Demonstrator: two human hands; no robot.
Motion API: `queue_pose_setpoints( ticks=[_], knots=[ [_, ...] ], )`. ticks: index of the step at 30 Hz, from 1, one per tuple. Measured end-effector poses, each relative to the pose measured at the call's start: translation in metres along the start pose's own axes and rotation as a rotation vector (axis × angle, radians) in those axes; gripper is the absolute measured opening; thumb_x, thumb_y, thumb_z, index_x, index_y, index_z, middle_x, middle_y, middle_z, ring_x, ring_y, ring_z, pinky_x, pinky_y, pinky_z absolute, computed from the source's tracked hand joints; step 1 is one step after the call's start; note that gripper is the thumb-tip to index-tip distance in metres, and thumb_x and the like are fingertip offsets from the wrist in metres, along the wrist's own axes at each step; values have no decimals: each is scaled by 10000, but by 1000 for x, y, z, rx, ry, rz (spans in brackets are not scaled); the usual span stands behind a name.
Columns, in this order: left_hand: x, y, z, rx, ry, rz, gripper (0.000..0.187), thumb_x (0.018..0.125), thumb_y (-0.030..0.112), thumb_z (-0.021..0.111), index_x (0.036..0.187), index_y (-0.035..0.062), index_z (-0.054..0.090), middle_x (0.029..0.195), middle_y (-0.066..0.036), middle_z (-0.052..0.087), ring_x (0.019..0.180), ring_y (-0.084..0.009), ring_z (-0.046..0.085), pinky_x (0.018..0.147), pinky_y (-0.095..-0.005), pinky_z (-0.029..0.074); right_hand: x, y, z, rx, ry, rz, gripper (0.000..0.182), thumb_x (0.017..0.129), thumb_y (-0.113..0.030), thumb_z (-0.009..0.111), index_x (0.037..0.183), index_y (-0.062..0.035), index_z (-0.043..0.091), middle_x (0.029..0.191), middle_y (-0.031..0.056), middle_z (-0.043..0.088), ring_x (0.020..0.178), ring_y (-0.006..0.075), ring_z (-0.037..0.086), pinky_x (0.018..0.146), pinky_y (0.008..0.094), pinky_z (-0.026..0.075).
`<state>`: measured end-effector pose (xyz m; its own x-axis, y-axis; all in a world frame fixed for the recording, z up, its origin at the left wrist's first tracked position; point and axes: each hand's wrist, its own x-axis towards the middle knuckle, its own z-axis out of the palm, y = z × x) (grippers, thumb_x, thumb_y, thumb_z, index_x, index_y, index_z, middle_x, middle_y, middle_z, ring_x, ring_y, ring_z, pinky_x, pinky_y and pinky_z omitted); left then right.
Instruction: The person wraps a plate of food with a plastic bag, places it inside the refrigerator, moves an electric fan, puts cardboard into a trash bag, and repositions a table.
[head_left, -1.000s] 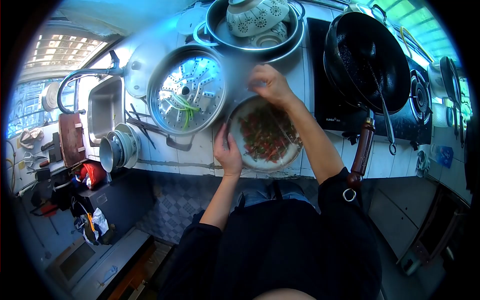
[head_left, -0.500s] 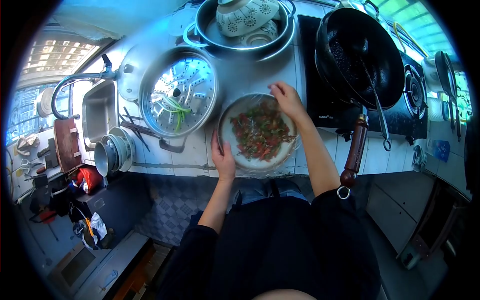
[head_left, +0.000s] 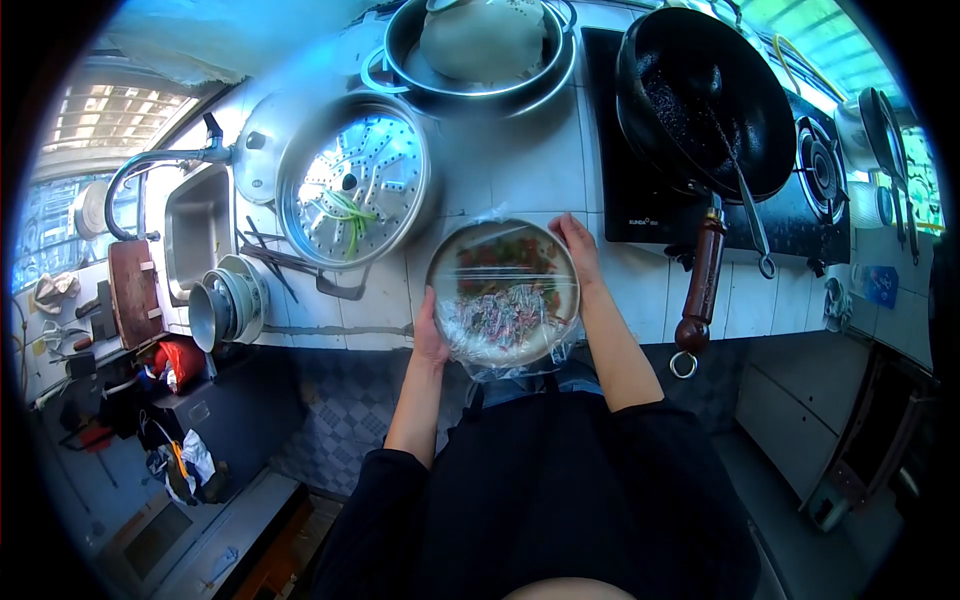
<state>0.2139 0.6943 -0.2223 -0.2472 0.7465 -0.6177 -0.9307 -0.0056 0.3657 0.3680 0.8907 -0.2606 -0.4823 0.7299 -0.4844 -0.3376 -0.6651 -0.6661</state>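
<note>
A round plate [head_left: 437, 262] of chopped red and green food is between my hands at the counter's front edge. Clear plastic wrap [head_left: 505, 300] stretches over it, creased and shiny, with loose edges hanging past the rim; glare partly hides the food. My left hand [head_left: 430, 332] grips the plate's left side, thumb at the rim. On the opposite side, my right hand [head_left: 578, 252] holds the upper right rim, its fingers partly hidden.
A steamer tray [head_left: 385, 225] with green stalks lies left, beside chopsticks [head_left: 268, 255] and stacked bowls [head_left: 228, 305]. Behind stands a pot [head_left: 395, 40] containing a bowl. A wok [head_left: 650, 130] sits on the stove [head_left: 625, 215], its handle [head_left: 703, 280] jutting forward. The sink [head_left: 200, 220] is far left.
The plate has come toward my body and slightly left. My right hand has moved down along the right rim. Light now reflects strongly off the wrap, with more of it showing at the front.
</note>
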Motion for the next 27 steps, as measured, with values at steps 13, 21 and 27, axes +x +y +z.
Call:
queue_pose_setpoints(
  ticks=[13,21,27],
  knots=[
    [-92,7,34,-109,-213,-31,466,655,106,493,1087,-66,460,930,-170,577,788,-267,585,737,-346,485,-86,-36,39,205,-132,147,311,893,-321,438,829,-34,538,721,38,571,641,109,551,585,236,459],
    [-161,4,59,-24,-246,-55,512,613,90,480,1100,-65,441,967,-161,555,836,-262,558,774,-350,459,-234,-39,36,312,-26,-328,465,884,-391,428,1147,-7,435,1035,97,516,948,156,509,808,267,426],
    [-191,-24,74,47,-325,-74,499,611,80,464,1089,-66,465,1001,-177,559,889,-298,557,834,-399,442,-358,-20,52,-442,489,-633,336,855,-142,535,1135,22,448,966,65,537,866,100,508,716,191,420]
  ],
)
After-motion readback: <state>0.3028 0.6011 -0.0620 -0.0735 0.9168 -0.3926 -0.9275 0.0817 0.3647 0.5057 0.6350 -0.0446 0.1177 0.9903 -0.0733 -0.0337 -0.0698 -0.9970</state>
